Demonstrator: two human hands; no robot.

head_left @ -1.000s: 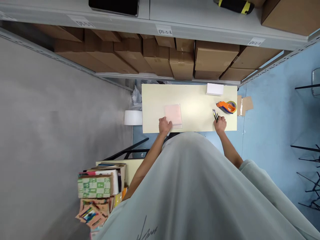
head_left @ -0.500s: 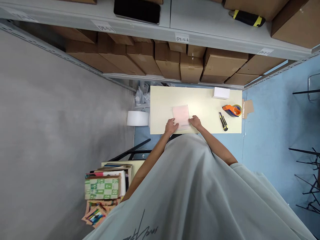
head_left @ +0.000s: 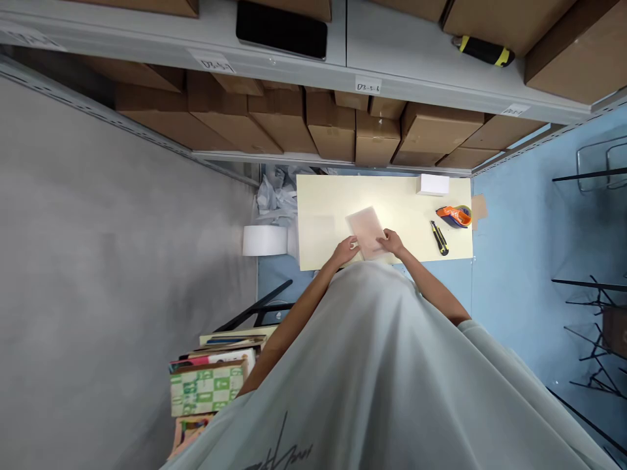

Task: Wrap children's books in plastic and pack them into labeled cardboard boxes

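A flat, pale pink rectangular packet (head_left: 366, 230) with a cloudy, see-through outer layer is tilted over the near part of the cream table (head_left: 321, 196). My right hand (head_left: 390, 241) grips its right edge, thumb on top. At the lower left edge, my left hand (head_left: 347, 249) has its fingers curled and pinched against the packet. The undersides of both hands are hidden. To the right lie a black and yellow utility knife (head_left: 439, 237) and an orange tape dispenser (head_left: 454, 216).
A white box (head_left: 433, 185) stands at the table's back edge. Beyond rises a shelf of cardboard boxes (head_left: 330, 130), with a black phone (head_left: 281, 29) on it. Left are a white roll (head_left: 265, 241) and crumpled wrapping (head_left: 277, 196); books (head_left: 208, 388) are stacked lower left.
The packet has turned and shifted right, from lying nearly square to the table to a slant. Both hands moved slightly right with it, and the head view shifted a little.
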